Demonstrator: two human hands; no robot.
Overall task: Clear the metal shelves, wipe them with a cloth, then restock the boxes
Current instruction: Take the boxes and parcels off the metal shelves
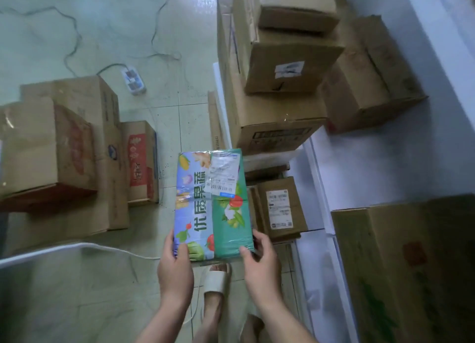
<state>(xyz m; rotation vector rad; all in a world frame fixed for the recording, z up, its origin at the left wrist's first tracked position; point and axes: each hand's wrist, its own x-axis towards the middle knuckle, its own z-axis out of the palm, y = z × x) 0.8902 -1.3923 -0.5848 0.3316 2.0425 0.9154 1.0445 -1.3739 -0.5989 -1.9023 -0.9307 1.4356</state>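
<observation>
Head view. My left hand [174, 268] and right hand [259, 260] are closest, forearms coming up from the bottom edge. Both grip the near end of one printed box [213, 209]. Left thumb lies on top at the near-left corner, and the fingers underneath are hidden. Right thumb lies on top at the near-right corner, with fingers curled round the right edge.

The box is blue on its left half and green on its right, with vegetable pictures and large characters. A white shipping label [223, 175] is stuck on the far end. It is wrapped in clear tape. I hold it out over the tiled floor [164, 126], long side pointing away from me.

Below the box is my foot in a pale sandal [214, 278].

On the left, a cluster of brown cartons [51, 149] stands on the floor. A white cable [110, 248] runs along in front of them. A power strip [133, 81] lies beyond them.

On the right is a tall stack of cartons [277, 116], with a small labelled carton [280, 209] just beside the printed box. A large carton [401, 265] fills the lower right.
</observation>
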